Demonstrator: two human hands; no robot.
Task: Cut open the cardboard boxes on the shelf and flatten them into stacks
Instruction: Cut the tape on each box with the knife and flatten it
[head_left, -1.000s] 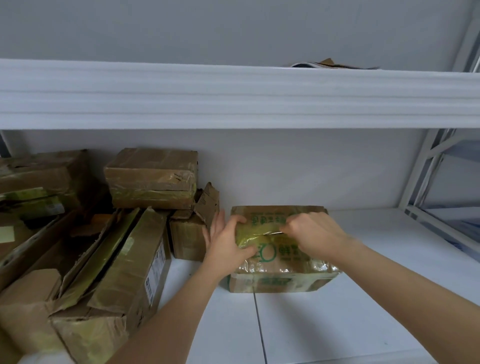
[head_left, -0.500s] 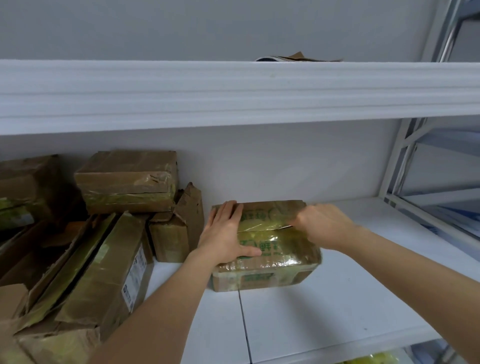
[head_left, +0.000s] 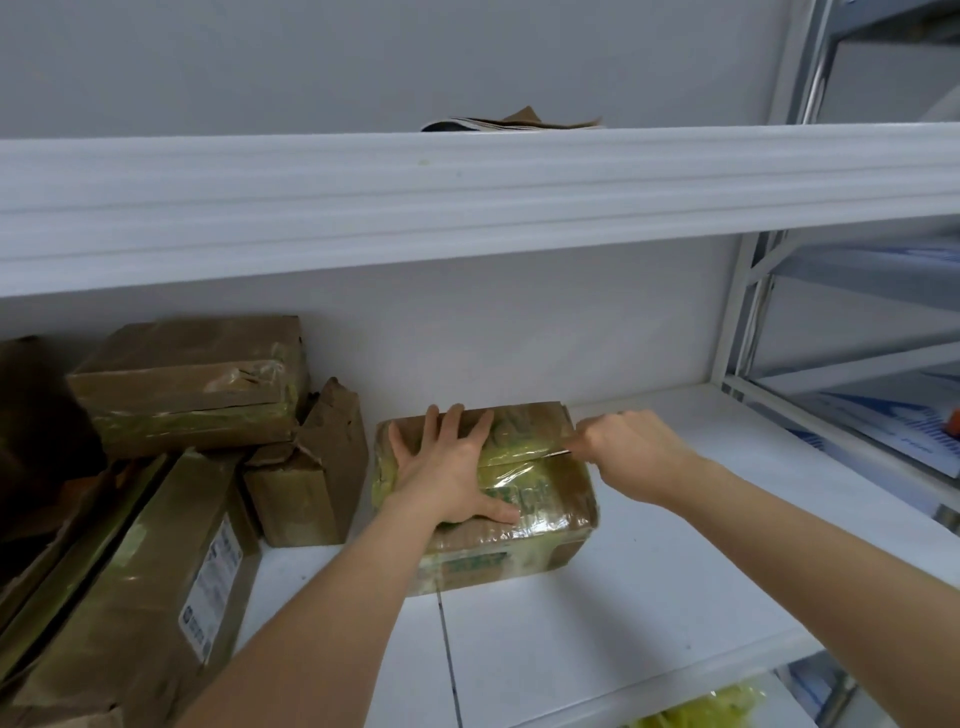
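Note:
A taped cardboard box (head_left: 545, 488) with green print stands on the white shelf (head_left: 597, 613), near the middle. My left hand (head_left: 447, 467) presses flat on its top, fingers spread toward the back edge. My right hand (head_left: 628, 452) is curled around a thin blade (head_left: 558, 453) at the box's right edge. The blade's tip lies in the taped seam across the top. The handle is hidden inside my fist.
Several more taped boxes (head_left: 192, 384) are piled at the left, one long box (head_left: 150, 587) leaning toward the front. A torn small box (head_left: 311, 467) stands beside the one I hold. Flattened cardboard (head_left: 519, 124) lies on the upper shelf. A metal rack (head_left: 857, 364) stands right.
My right hand has drawn the blade rightward along the top seam to the box's right edge. My left hand has flattened and spread on the lid. The view tilted upward.

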